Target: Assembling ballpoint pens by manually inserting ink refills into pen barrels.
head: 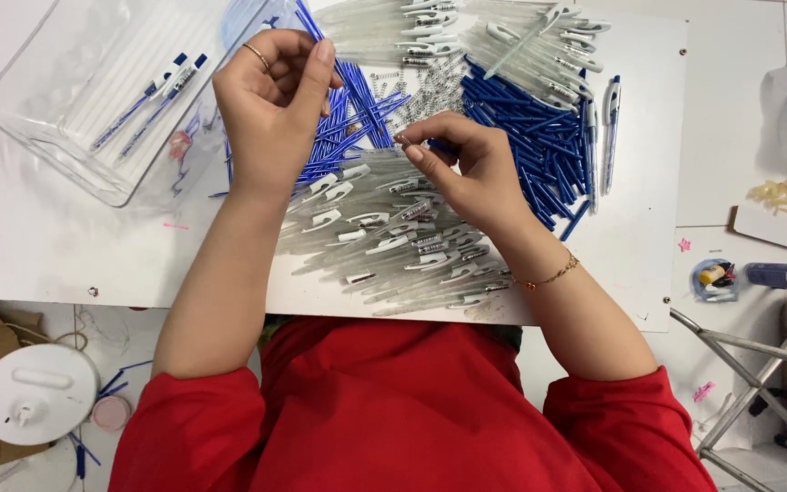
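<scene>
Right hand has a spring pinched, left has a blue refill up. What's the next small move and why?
Probably bring the right hand toward the left hand and slip the small spring onto the blue refill. The spring sits pinched at the fingertips, and the refill is held raised, apart from it.

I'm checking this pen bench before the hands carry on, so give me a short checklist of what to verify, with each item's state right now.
1. Right hand has a small spring pinched at its fingertips: ok.
2. Left hand holds a blue refill: ok, though the grip is partly hidden.
3. Spring lined up with the refill's tip: not ok, the two are apart.
4. Clear barrels within reach, heaped under both hands: ok.
5. Clear tray has room; two finished pens lie in it: ok.
6. Loose springs in supply on the white board: ok.
</scene>
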